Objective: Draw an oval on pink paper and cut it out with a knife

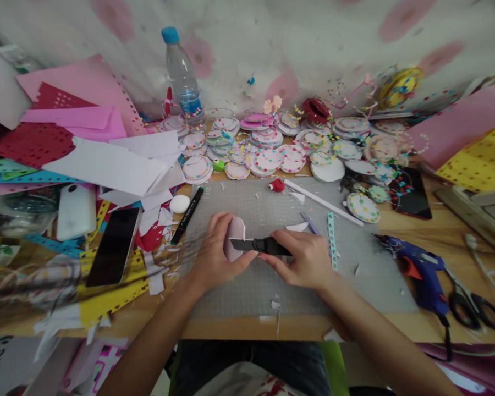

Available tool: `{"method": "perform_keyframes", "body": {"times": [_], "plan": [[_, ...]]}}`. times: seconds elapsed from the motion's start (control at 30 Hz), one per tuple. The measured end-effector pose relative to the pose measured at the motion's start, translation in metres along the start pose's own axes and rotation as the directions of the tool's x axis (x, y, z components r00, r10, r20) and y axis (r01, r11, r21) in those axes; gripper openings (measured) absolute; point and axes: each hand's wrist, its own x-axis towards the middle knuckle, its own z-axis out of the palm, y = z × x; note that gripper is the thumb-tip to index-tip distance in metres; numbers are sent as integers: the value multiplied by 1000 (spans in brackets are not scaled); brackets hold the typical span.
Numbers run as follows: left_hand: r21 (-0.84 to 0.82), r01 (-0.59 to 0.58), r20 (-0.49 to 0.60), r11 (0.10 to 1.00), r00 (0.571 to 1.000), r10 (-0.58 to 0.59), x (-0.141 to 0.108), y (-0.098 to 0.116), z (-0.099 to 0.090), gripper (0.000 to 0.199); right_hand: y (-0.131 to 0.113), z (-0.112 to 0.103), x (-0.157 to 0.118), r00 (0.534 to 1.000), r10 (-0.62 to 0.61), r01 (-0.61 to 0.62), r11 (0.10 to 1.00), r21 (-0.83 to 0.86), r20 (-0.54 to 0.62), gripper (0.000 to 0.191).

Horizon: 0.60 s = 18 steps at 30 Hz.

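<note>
Lap: dark trousers (280,357) and a light, red-marked shirt (235,382) are showing at the bottom edge, below the desk (256,328).
Forearms (148,335): both are slanting inward from the lower corners, hands sitting above the grey cutting mat (239,297).
Left hand (214,256): fingers are curling round the far side, thumb is lying lower, pointing right; they're gripping a pale disc, so closed down to its size.
Right hand (307,258): fingers are wrapping the black handle of a cutter knife (272,246), closed on it; thumb is sitting below, index side above.
Disc (237,228): standing tilted between left thumb and fingers, top edge showing clear.
Blade: pointing left, overlapping the disc just above the left thumb; can't tell how deep it's biting, if at all.
Right of mat: glue gun (424,269) is lying beside scissors (474,308).
Behind: decorated discs (266,160) are crowding the far edge.
</note>
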Motion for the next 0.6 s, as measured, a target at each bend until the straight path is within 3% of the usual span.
{"method": "perform_keyframes", "body": {"times": [0.27, 0.43, 0.6], "plan": [[-11, -47, -39, 999, 998, 47, 0, -3, -1, 62, -2, 4, 0, 999, 31, -31, 1000, 5, -44, 42], [-5, -18, -50, 1000, 999, 17, 0, 0, -2, 61, -2, 8, 0, 998, 48, -48, 999, -4, -49, 42], [67, -34, -121, 997, 992, 42, 0, 1, -2, 68, -4, 13, -1, 997, 24, -22, 1000, 18, -80, 39]]}}
